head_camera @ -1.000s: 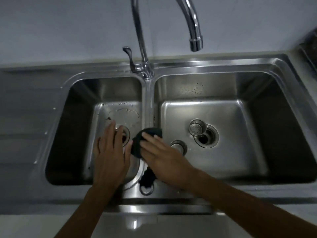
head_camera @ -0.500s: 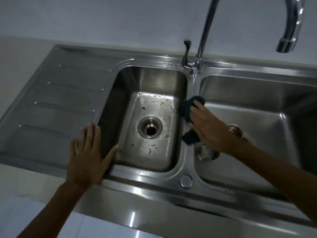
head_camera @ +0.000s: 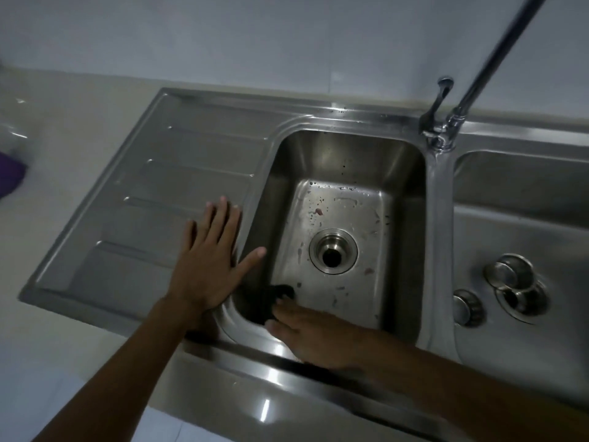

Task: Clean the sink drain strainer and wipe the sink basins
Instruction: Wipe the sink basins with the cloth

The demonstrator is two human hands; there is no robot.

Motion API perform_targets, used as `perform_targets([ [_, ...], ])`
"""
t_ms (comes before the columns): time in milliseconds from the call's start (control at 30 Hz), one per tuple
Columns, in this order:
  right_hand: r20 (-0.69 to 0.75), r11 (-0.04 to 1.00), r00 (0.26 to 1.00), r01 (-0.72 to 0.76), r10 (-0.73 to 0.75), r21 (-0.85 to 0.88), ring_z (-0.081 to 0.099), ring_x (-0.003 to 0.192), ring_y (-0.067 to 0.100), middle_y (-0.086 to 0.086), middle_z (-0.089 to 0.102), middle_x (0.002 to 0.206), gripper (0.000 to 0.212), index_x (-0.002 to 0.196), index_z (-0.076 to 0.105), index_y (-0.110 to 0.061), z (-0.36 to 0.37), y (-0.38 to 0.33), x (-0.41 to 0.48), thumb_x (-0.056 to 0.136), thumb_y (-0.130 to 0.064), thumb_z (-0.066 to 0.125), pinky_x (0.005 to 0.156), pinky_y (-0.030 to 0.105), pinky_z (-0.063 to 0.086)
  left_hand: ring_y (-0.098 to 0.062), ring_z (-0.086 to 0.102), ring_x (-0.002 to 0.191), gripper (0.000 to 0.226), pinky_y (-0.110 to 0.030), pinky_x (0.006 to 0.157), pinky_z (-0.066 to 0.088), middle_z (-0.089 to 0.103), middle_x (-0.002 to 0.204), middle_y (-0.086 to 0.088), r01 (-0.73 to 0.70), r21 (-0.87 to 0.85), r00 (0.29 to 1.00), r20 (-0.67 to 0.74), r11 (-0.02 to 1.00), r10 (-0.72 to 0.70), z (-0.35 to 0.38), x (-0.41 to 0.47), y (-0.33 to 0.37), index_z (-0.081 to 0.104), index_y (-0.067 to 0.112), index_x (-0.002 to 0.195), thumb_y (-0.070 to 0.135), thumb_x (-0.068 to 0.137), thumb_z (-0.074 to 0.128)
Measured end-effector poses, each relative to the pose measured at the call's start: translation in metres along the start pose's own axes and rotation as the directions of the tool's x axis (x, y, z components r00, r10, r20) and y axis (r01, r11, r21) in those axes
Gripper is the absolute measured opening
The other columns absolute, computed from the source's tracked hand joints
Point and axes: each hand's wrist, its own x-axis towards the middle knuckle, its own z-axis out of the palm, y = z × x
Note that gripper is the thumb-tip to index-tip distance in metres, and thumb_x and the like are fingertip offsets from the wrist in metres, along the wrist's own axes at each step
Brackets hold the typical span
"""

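Observation:
A steel double sink fills the view. The left basin (head_camera: 392, 173) is spotted with dirt around its open drain (head_camera: 333, 256). My right hand (head_camera: 315, 336) presses a dark cloth (head_camera: 280, 293) flat against the basin's near-left corner, fingers straight on top of it. My left hand (head_camera: 210, 263) rests flat on the drainboard (head_camera: 178, 173), thumb over the basin's edge. In the right basin (head_camera: 522, 218) a drain strainer (head_camera: 508, 272) lies beside its drain (head_camera: 522, 298), with a round metal plug (head_camera: 467, 307) next to it.
The faucet (head_camera: 446, 132) with its lever stands on the divider between the basins, its spout running out of view at the top right. Pale countertop (head_camera: 63, 116) lies left of the sink; a purple object (head_camera: 11, 173) sits at the far left edge.
My right hand has carried the cloth off the divider and down into the left basin's near corner. My left hand stays on the drainboard. The view has swung left.

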Motion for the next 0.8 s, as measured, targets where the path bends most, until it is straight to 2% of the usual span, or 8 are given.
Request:
perform_targets([
  [100, 0.165, 0.985, 0.973, -0.171, 0.163, 0.038, 0.034, 0.138, 0.045, 0.034, 0.039, 0.145, 0.039, 0.141, 0.043, 0.009, 0.006, 0.008, 0.065, 0.107, -0.006, 0.031, 0.118, 0.043, 0.016, -0.020, -0.017, 0.160, 0.099, -0.052, 0.129, -0.004, -0.016, 0.174, 0.001, -0.019, -0.004, 0.999, -0.030, 1.000, 0.019, -0.003, 0.027, 0.005, -0.005, 0.025, 0.167, 0.088, 0.090, 0.002],
  [133, 0.194, 0.977, 0.960, -0.211, 0.203, 0.021, 0.034, 0.137, 0.046, 0.034, 0.040, 0.143, 0.039, 0.138, 0.046, 0.010, 0.009, 0.015, 0.077, 0.106, -0.007, 0.031, 0.119, 0.048, 0.017, -0.020, -0.016, 0.160, 0.098, -0.053, 0.129, -0.003, -0.017, 0.174, 0.001, -0.030, 0.003, 0.999, -0.030, 1.000, 0.030, -0.003, 0.032, 0.005, -0.006, 0.027, 0.166, 0.087, 0.091, 0.002],
  [200, 0.168, 0.958, 0.952, -0.227, 0.256, -0.174, 0.013, 0.149, 0.045, 0.031, 0.025, 0.158, 0.049, 0.147, 0.037, 0.006, 0.025, 0.036, 0.091, 0.108, -0.022, 0.030, 0.124, 0.053, 0.008, -0.019, -0.016, 0.160, 0.094, -0.054, 0.130, 0.000, -0.016, 0.174, 0.002, -0.056, 0.011, 0.998, -0.038, 0.998, 0.057, -0.002, 0.038, 0.004, -0.007, 0.029, 0.166, 0.086, 0.092, 0.005],
  [267, 0.044, 0.909, 0.946, -0.295, 0.321, -0.295, -0.004, 0.154, 0.043, 0.026, 0.010, 0.165, 0.062, 0.155, 0.020, 0.005, 0.036, 0.056, 0.098, 0.107, -0.033, 0.026, 0.125, 0.053, -0.001, -0.019, -0.009, 0.162, 0.090, -0.055, 0.130, 0.005, -0.009, 0.175, 0.001, -0.068, 0.009, 0.995, -0.072, 0.998, 0.068, -0.001, 0.037, 0.003, -0.002, 0.029, 0.167, 0.083, 0.095, 0.010],
  [433, -0.376, 0.846, 0.836, -0.495, 0.400, -0.200, 0.009, 0.155, 0.037, 0.021, 0.025, 0.162, 0.061, 0.152, 0.034, -0.004, 0.009, 0.122, 0.137, 0.105, -0.042, 0.024, 0.125, 0.054, 0.012, -0.019, 0.002, 0.163, 0.086, -0.057, 0.128, 0.014, 0.005, 0.176, -0.001, -0.075, 0.031, 0.991, -0.109, 0.997, 0.078, 0.002, 0.038, 0.001, 0.012, 0.026, 0.167, 0.079, 0.099, 0.014],
  [633, -0.519, 0.748, 0.734, -0.618, 0.438, -0.243, 0.017, 0.155, 0.031, 0.015, 0.030, 0.162, 0.057, 0.152, 0.036, -0.009, -0.042, 0.200, 0.144, 0.107, -0.039, 0.021, 0.125, 0.051, 0.015, -0.021, 0.009, 0.162, 0.083, -0.058, 0.126, 0.018, 0.013, 0.175, -0.003, -0.090, 0.063, 0.987, -0.127, 0.994, 0.097, 0.006, 0.040, -0.004, 0.019, 0.023, 0.166, 0.075, 0.101, 0.018],
  [700, -0.557, 0.680, 0.651, -0.707, 0.516, -0.195, 0.019, 0.154, 0.031, 0.016, 0.032, 0.161, 0.058, 0.152, 0.037, -0.007, -0.037, 0.211, 0.121, 0.107, -0.039, 0.022, 0.125, 0.050, 0.016, -0.022, 0.011, 0.162, 0.083, -0.058, 0.126, 0.018, 0.015, 0.174, -0.004, -0.087, 0.064, 0.987, -0.129, 0.994, 0.095, 0.006, 0.041, -0.004, 0.019, 0.023, 0.166, 0.074, 0.101, 0.019],
  [800, -0.600, 0.507, 0.407, -0.862, 0.689, -0.002, 0.019, 0.153, 0.035, 0.023, 0.032, 0.160, 0.060, 0.150, 0.039, -0.002, -0.022, 0.218, 0.079, 0.107, -0.040, 0.023, 0.124, 0.049, 0.019, -0.023, 0.014, 0.161, 0.083, -0.057, 0.126, 0.018, 0.017, 0.174, -0.004, -0.075, 0.074, 0.987, -0.139, 0.994, 0.085, 0.005, 0.040, -0.003, 0.021, 0.024, 0.166, 0.074, 0.100, 0.021],
])
